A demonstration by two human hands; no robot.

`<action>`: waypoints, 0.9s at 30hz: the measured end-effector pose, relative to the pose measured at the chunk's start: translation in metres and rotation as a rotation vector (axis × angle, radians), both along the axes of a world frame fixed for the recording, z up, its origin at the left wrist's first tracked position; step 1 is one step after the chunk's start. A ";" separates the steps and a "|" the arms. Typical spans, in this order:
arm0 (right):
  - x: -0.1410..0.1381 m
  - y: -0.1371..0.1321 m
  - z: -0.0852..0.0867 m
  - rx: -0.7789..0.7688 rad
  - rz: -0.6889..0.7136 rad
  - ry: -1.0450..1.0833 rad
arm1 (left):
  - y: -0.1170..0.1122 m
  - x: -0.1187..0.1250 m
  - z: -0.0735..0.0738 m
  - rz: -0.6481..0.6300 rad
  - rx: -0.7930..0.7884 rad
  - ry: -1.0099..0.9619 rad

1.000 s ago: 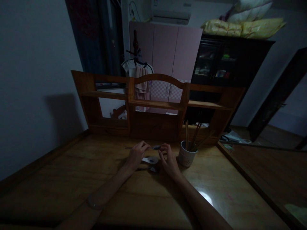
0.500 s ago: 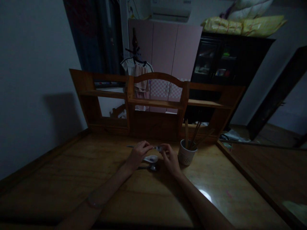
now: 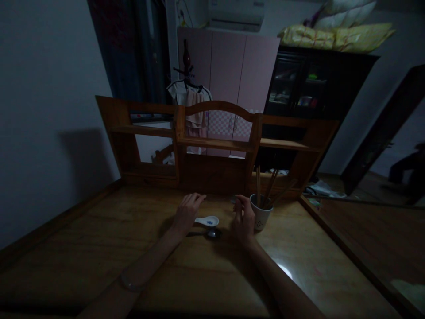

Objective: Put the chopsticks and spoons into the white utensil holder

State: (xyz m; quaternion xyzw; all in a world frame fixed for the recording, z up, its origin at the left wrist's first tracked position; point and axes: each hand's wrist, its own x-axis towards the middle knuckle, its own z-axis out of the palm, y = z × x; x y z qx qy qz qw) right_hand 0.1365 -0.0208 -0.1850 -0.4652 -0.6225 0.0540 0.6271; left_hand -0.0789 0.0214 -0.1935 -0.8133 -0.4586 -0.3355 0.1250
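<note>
On the wooden table (image 3: pixel 146 261), my left hand (image 3: pixel 186 215) hovers beside a white ceramic spoon (image 3: pixel 208 221) with a blue pattern, its fingers and thumb drawn together. Below that spoon lies a dark metal spoon (image 3: pixel 213 233) with a shiny bowl; my left hand partly covers both handles. To their right, my right hand (image 3: pixel 244 218) is raised with curled fingers in a pinch. A faint pale spot shows by its fingertips, too blurred to name. What either hand grips, if anything, cannot be made out. Close behind my right hand stands a white holder (image 3: pixel 261 218) with chopsticks (image 3: pixel 259 188).
A wooden shelf unit (image 3: pixel 217 141) runs along the table's back edge. The wall (image 3: pixel 49 133) borders the left side. At the right, beyond a raised edge (image 3: pixel 345 248), a dark figure of a person (image 3: pixel 410 170) shows near the doorway.
My hands have moved apart, the right one shifting right toward the holder. The thin handle and small pale thing between them no longer show. A person has come into view at right.
</note>
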 end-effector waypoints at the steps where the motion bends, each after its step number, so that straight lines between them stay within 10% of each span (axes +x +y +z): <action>1: -0.001 -0.001 0.000 0.022 0.014 -0.028 | 0.001 -0.001 -0.001 0.005 -0.021 0.007; 11: -0.014 -0.013 0.005 0.223 0.114 -0.202 | 0.001 0.003 -0.006 -0.119 -0.175 -0.068; 27: -0.012 -0.011 -0.001 0.111 0.140 -0.058 | -0.005 0.003 -0.002 -0.305 -0.203 -0.149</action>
